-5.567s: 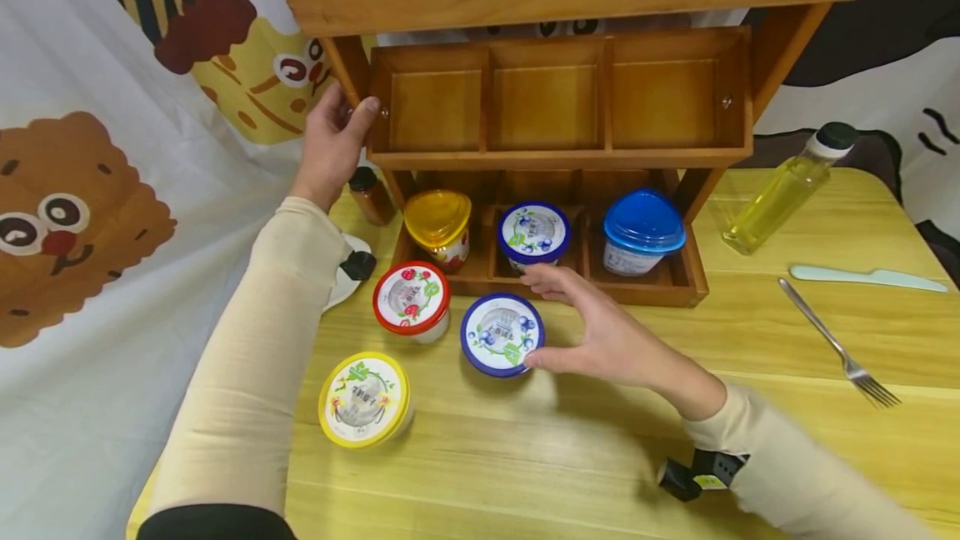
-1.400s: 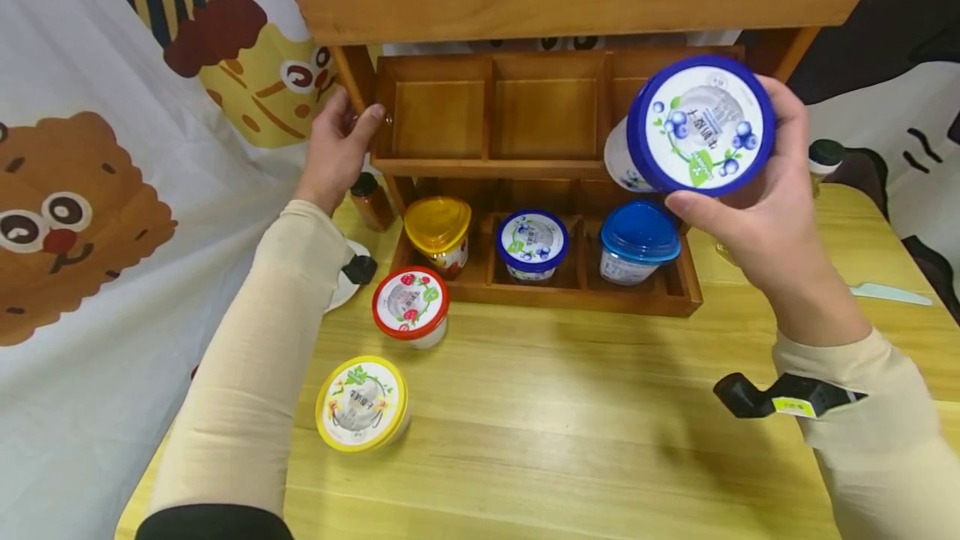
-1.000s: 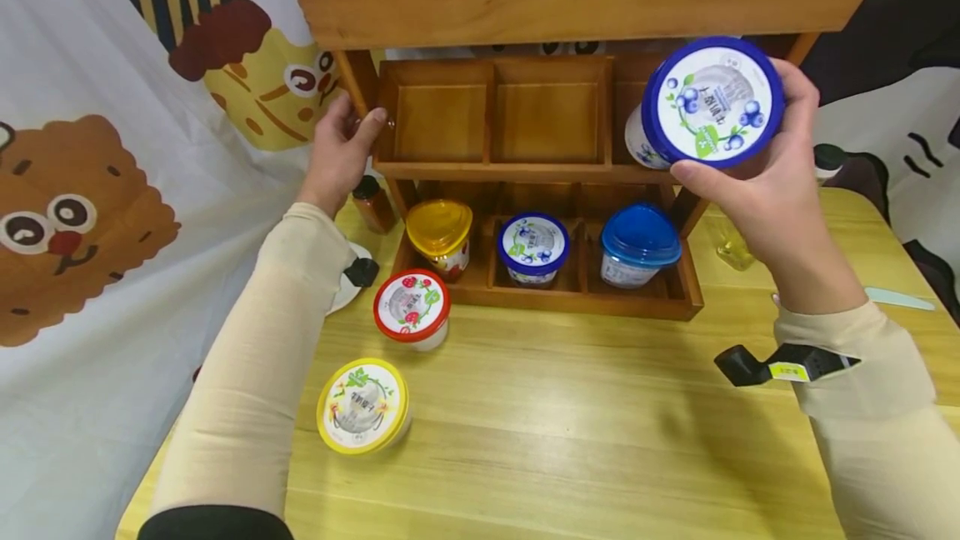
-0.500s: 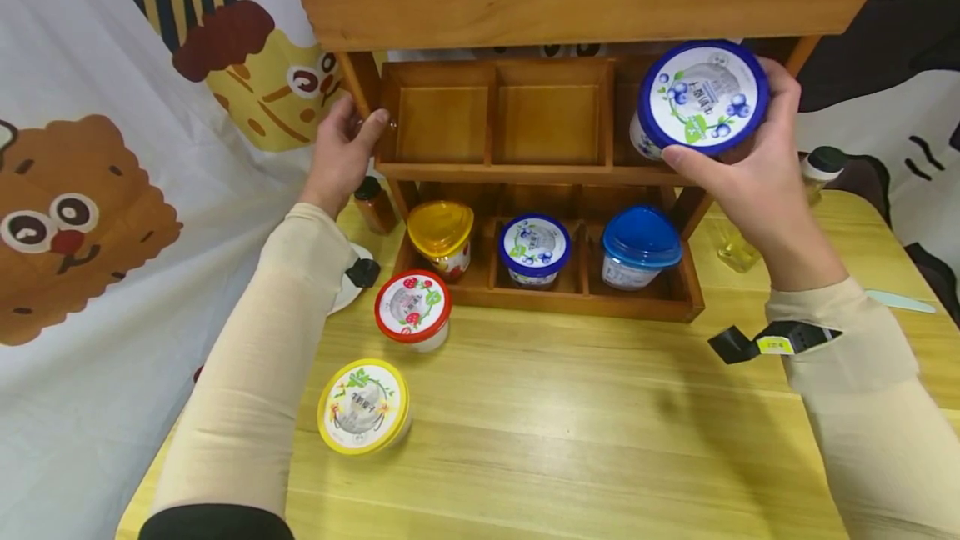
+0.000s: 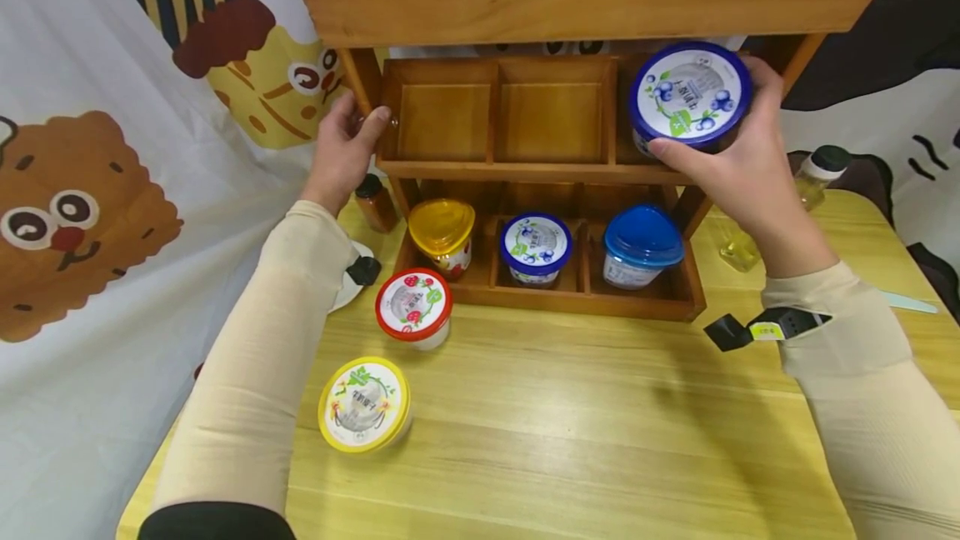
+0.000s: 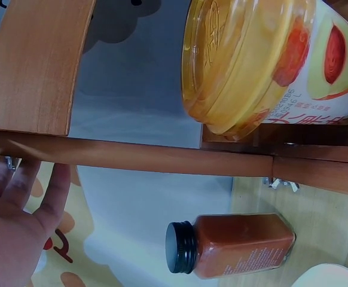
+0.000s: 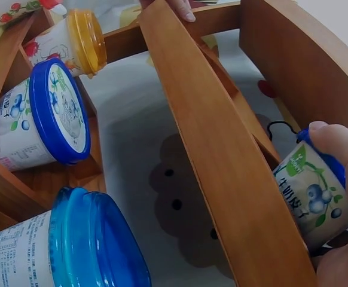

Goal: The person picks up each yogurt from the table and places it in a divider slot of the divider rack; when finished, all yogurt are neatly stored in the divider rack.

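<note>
My right hand (image 5: 738, 152) grips a blue-lidded blueberry yogurt tub (image 5: 690, 97), thumb at the near rim. The tub is in the right compartment of the rack's middle tier; whether its base touches the floor there is hidden. The right wrist view shows that tub (image 7: 317, 194) behind the tier's front board. My left hand (image 5: 341, 148) holds the left side of the wooden rack (image 5: 555, 172), thumb in front. Along the bottom tier stand a yellow-lidded tub (image 5: 441, 233), another blueberry tub (image 5: 536, 247) and a blue domed-lid tub (image 5: 642, 245).
On the table are a red-lidded strawberry tub (image 5: 414, 307) and a yellow-lidded tub (image 5: 364, 405). A spice bottle (image 5: 375, 203) and a partly covered white dish (image 5: 348, 288) stand left of the rack. At right are an oil bottle (image 5: 813, 177) and a pale knife (image 5: 909, 302).
My right hand has lifted the blueberry tub from the table to the middle tier's right compartment. Over the last second it moved slightly left and its lid tilted flatter. My left hand stayed.
</note>
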The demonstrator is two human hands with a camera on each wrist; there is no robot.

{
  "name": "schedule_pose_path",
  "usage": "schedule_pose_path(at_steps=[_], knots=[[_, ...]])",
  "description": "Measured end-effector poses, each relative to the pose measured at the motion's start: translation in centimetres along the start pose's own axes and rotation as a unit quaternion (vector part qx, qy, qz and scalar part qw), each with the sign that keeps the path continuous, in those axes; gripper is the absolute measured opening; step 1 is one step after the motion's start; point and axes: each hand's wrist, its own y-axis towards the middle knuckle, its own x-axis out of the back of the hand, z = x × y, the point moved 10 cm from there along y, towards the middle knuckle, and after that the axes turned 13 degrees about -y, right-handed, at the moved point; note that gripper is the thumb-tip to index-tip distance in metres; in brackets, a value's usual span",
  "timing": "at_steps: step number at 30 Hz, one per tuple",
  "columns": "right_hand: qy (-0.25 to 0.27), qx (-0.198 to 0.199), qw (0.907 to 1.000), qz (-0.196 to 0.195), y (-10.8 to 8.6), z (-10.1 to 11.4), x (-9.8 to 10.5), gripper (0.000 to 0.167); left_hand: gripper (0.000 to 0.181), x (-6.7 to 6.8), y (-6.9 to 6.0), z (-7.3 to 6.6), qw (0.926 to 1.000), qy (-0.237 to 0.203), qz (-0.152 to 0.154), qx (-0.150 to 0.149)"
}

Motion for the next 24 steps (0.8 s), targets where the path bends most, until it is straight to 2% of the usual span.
schedule_pose_path(at_steps=[6,13,18,24], knots=[[-0.030,-0.016,0.9990,0.027,0.1,-0.3,-0.4,0.100,0.032,0.1,0.2,0.3,0.9999,-0.013,-0.001,-0.001],[-0.017,-0.038,0.9979,0.051,-0.3,-0.4,-0.1,0.101,0.033,0.2,0.7,0.9,0.9999,-0.014,0.001,-0.002],[-0.053,-0.045,0.9960,0.056,-0.5,-0.4,0.1,0.105,0.027,0.3,1.0,1.1,0.9997,-0.020,0.000,-0.010],[-0.108,-0.038,0.9923,0.048,-1.0,0.0,0.6,0.107,0.028,-0.1,-0.1,-0.1,0.9998,-0.017,0.003,-0.007]])
